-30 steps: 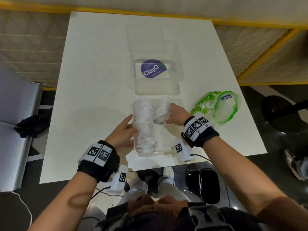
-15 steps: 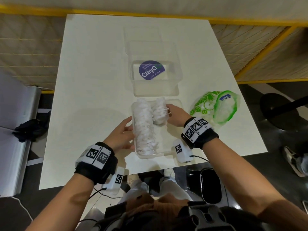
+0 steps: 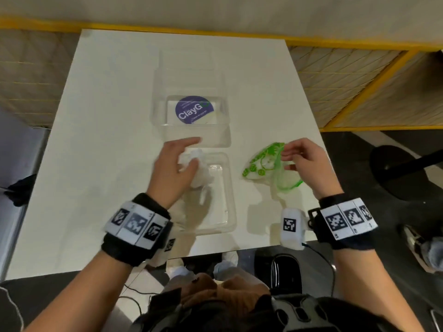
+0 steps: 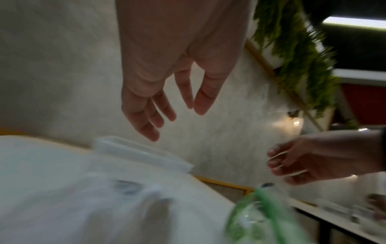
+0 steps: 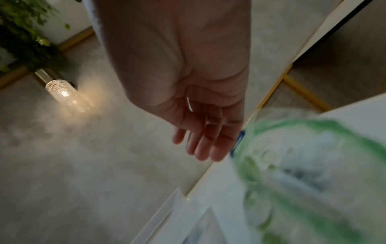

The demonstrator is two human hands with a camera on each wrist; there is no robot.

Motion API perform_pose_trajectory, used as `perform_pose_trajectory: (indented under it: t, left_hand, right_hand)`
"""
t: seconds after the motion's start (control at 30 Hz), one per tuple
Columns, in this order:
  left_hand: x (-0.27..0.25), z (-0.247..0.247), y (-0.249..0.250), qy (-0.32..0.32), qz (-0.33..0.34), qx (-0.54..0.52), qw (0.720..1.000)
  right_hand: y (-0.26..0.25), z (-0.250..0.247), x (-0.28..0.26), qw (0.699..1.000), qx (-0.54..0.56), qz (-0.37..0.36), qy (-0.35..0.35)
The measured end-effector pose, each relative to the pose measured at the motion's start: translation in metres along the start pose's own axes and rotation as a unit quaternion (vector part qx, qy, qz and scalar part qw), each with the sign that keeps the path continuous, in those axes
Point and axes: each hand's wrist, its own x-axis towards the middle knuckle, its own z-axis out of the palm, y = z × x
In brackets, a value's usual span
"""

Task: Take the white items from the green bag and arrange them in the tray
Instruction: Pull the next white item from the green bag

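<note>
Green bag (image 3: 268, 164) sharp overhead, blurred at wrists.

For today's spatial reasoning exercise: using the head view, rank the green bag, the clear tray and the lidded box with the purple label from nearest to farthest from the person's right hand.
1. Green bag: at the fingers of the right hand, on the table's right side.
2. Clear tray: left of the bag, at the table's near middle.
3. Box with the purple label: beyond the tray, toward the table's far side.

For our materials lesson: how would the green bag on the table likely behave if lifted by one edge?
The green bag would probably flop and sag, since its thin film already lies crumpled on the table. It looks light for its size, as it is see-through and looks nearly flat. It may be slippery, judging by its glossy sheen.
</note>
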Motion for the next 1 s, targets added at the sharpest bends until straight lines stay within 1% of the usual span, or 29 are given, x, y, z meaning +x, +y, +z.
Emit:
perform_pose_trajectory:
  t: [0.07, 0.13, 0.17, 0.23, 0.3, 0.33, 0.37, 0.43, 0.5, 0.57, 0.6, 0.67, 0.73, 0.77, 0.83, 0.87, 0.93, 1.0]
  left_hand:
    - [0.007, 0.046, 0.022, -0.101, 0.023, 0.015, 0.995]
    - [0.016, 0.096, 0.036, -0.175, 0.02, 0.059, 0.983]
    - [0.022, 0.119, 0.042, -0.205, 0.009, 0.078, 0.976]
    - [0.034, 0.154, 0.051, -0.243, -0.043, 0.123, 0.961]
    - [0.045, 0.175, 0.053, -0.236, -0.099, 0.172, 0.951]
    - [0.05, 0.18, 0.05, -0.228, -0.114, 0.196, 0.947]
    - [0.053, 0.182, 0.048, -0.224, -0.121, 0.214, 0.943]
    - [0.055, 0.181, 0.043, -0.22, -0.128, 0.212, 0.943]
    - [0.054, 0.179, 0.041, -0.211, -0.131, 0.176, 0.953]
    - [0.051, 0.177, 0.045, -0.194, -0.113, 0.142, 0.964]
    - [0.049, 0.176, 0.046, -0.194, -0.099, 0.13, 0.967]
    - [0.046, 0.175, 0.048, -0.203, -0.069, 0.124, 0.969]
    - [0.043, 0.173, 0.046, -0.207, -0.055, 0.154, 0.965]
    - [0.042, 0.173, 0.043, -0.206, -0.056, 0.173, 0.962]
    - [0.04, 0.176, 0.04, -0.194, -0.074, 0.2, 0.958]
    - [0.039, 0.177, 0.039, -0.186, -0.083, 0.208, 0.957]
    - [0.039, 0.178, 0.039, -0.172, -0.1, 0.212, 0.957]
    - [0.04, 0.177, 0.039, -0.167, -0.111, 0.205, 0.958]
  right_hand:
    - [0.02, -0.021, 0.007, 0.999, -0.016, 0.039, 0.025]
    - [0.041, -0.029, 0.013, 0.997, -0.044, 0.07, 0.011]
    - [0.05, -0.028, 0.015, 0.995, -0.075, 0.067, -0.007]
    - [0.059, -0.021, 0.018, 0.986, -0.152, 0.029, -0.061]
    - [0.061, -0.014, 0.019, 0.972, -0.192, -0.02, -0.132]
    - [0.063, -0.012, 0.019, 0.967, -0.197, -0.039, -0.158]
    - [0.065, -0.012, 0.02, 0.963, -0.202, -0.056, -0.169]
    - [0.07, -0.016, 0.023, 0.956, -0.23, -0.092, -0.155]
    - [0.072, -0.018, 0.027, 0.949, -0.253, -0.142, -0.127]
    - [0.072, -0.013, 0.034, 0.934, -0.281, -0.172, -0.135]
    - [0.074, -0.01, 0.039, 0.923, -0.31, -0.165, -0.155]
    - [0.075, -0.009, 0.046, 0.889, -0.395, -0.129, -0.191]
    - [0.074, -0.012, 0.048, 0.863, -0.451, -0.1, -0.205]
    - [0.073, -0.013, 0.047, 0.857, -0.464, -0.104, -0.2]
    - [0.071, -0.013, 0.045, 0.851, -0.472, -0.128, -0.191]
    - [0.069, -0.011, 0.045, 0.853, -0.464, -0.131, -0.197]
    - [0.069, -0.007, 0.047, 0.864, -0.44, -0.11, -0.218]
    - [0.07, -0.005, 0.049, 0.875, -0.422, -0.108, -0.213]
